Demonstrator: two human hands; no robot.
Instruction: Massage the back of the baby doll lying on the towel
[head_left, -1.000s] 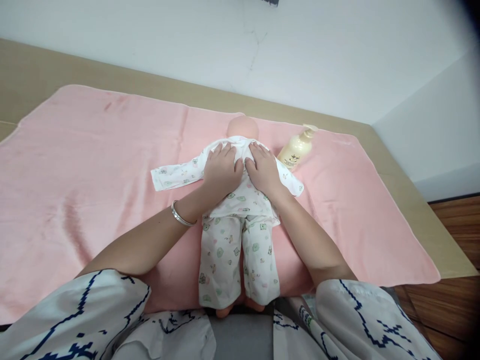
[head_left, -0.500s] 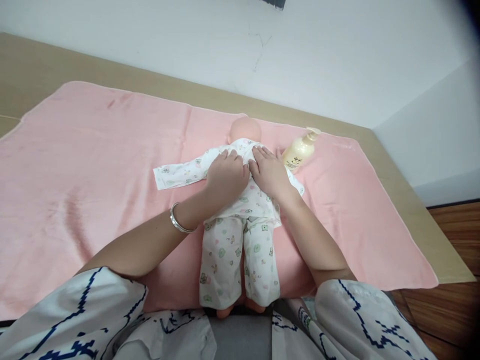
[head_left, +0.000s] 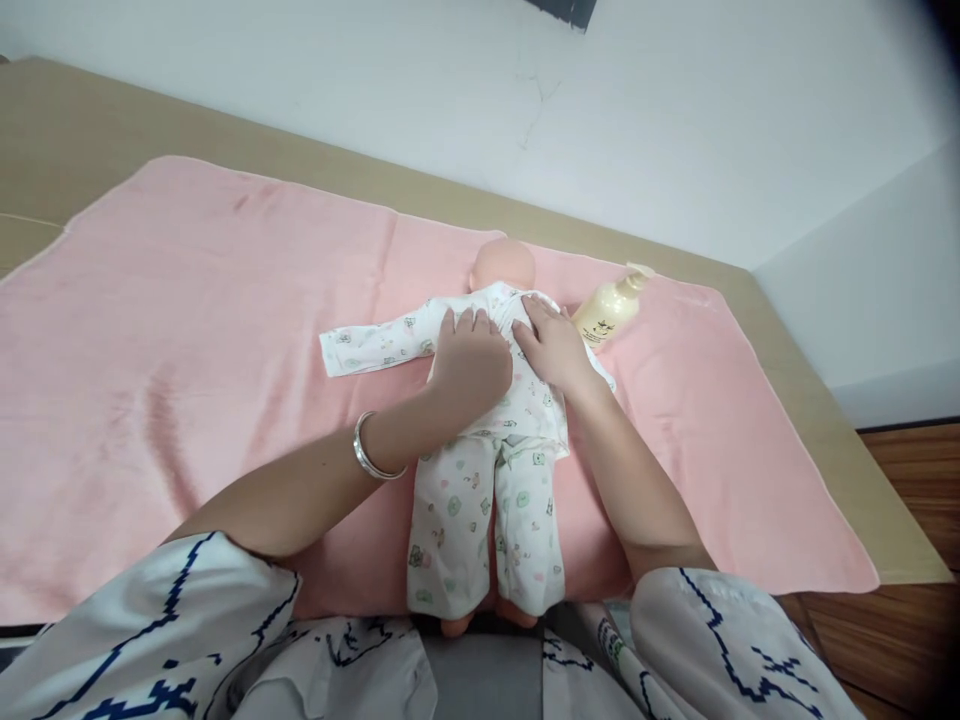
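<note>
A baby doll (head_left: 501, 262) lies face down on a pink towel (head_left: 187, 330), head away from me. It wears a white printed top and matching trousers (head_left: 484, 520). My left hand (head_left: 469, 360) lies flat on the left side of its back, fingers stretched toward the shoulders. Beside it, my right hand (head_left: 553, 345) rests flat on the right side of the back. Both hands press on the clothing and hold nothing. One empty sleeve (head_left: 375, 345) stretches out to the left.
A cream pump bottle (head_left: 609, 310) lies on the towel just right of the doll's shoulder. The towel covers a tan table (head_left: 840, 420) against a white wall. Wooden floor shows at the right. A silver bangle (head_left: 369, 452) circles my left wrist.
Both hands have slid a little down the doll's back from the shoulders toward the middle. The view has shifted slightly.
</note>
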